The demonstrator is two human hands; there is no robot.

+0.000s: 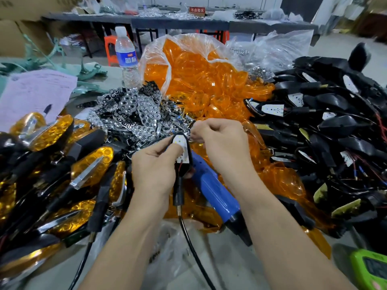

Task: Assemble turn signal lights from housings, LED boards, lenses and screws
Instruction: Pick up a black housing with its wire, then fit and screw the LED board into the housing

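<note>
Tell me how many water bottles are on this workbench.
1. The water bottle stands upright at the back, just left of the bag of orange lenses; the piles of parts could hide others.

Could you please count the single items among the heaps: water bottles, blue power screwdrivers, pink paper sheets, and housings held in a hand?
Water bottle: 1
Blue power screwdriver: 1
Pink paper sheet: 1
Housing held in the left hand: 1
Total: 4
</note>
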